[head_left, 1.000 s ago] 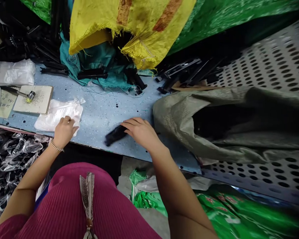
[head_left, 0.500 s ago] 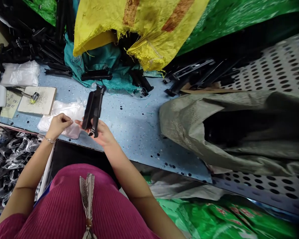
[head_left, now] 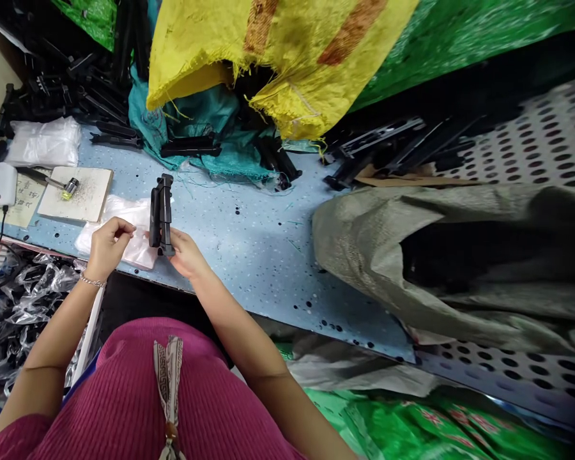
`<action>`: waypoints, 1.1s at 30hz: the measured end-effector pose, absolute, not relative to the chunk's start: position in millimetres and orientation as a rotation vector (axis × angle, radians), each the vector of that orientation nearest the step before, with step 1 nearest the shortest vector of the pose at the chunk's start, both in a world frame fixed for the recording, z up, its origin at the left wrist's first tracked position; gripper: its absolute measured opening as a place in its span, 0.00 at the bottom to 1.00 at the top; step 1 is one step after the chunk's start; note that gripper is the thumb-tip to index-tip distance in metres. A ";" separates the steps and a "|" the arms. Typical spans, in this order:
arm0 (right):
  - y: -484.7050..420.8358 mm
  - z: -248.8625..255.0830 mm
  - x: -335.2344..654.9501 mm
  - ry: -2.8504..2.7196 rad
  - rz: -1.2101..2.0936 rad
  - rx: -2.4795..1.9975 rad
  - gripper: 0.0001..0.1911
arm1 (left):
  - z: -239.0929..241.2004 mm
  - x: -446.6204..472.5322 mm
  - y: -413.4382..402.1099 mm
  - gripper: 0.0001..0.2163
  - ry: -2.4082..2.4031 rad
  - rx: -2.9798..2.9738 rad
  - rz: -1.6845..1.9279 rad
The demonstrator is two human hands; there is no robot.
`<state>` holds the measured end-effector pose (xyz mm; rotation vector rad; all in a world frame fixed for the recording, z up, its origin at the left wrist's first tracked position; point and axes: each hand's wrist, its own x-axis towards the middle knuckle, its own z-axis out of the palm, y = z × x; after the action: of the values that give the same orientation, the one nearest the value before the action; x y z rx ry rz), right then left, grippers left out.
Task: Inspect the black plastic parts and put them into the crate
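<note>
My right hand (head_left: 182,252) grips the lower end of a long black plastic part (head_left: 161,214) and holds it upright over the front edge of the blue speckled table (head_left: 249,236). My left hand (head_left: 106,244) is closed in a pinch on a clear plastic bag (head_left: 134,246), just left of the black part. That bag belongs to a small stack of clear bags (head_left: 119,211) lying on the table under both hands.
A grey-green sack (head_left: 412,255) with a dark opening lies at the right. A yellow sack (head_left: 268,51) and teal cloth (head_left: 206,121) lie behind, among several black parts (head_left: 383,147). A board with a small hammer (head_left: 67,188), a white device (head_left: 0,185) and another bag pile (head_left: 41,142) sit at the left.
My right hand picked the black part up from the table's middle, carried it left and turned it upright. My left hand closed on a bag and lifted slightly.
</note>
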<state>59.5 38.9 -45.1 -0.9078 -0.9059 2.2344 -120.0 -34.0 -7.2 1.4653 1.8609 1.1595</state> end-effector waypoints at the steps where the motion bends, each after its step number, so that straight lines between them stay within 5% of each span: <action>1: 38.9 -47.5 58.2 -0.900 2.229 -0.924 0.23 | -4.9 -121.3 -35.7 0.06 1.897 1.631 1.073; 5: 31.6 -48.1 64.2 -0.888 2.184 -0.936 0.21 | -3.3 -127.7 -38.0 0.17 2.045 1.924 0.671; 14: -6.6 -59.2 93.9 -0.668 2.778 -0.672 0.21 | -11.1 -141.8 -41.7 0.32 1.835 1.757 0.894; 21: -8.8 -60.3 73.2 -0.919 2.261 -1.026 0.16 | 2.0 -79.4 -85.9 0.38 1.309 2.105 0.762; 26: -25.2 -29.7 87.6 -1.469 1.961 -0.931 0.27 | 29.5 -70.0 -111.2 0.26 1.391 2.106 0.739; 30: -28.1 -10.4 104.5 -1.542 2.398 -0.505 0.19 | 67.2 -122.2 -141.2 0.13 1.698 1.867 0.612; 33: -20.1 -14.5 109.7 -1.361 2.334 -0.715 0.15 | 49.6 -172.6 -159.1 0.09 1.946 1.427 0.159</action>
<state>109.7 -20.1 -14.5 -0.7148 -1.3608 2.3342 -172.6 -159.1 49.6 1.4265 1.9461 0.1593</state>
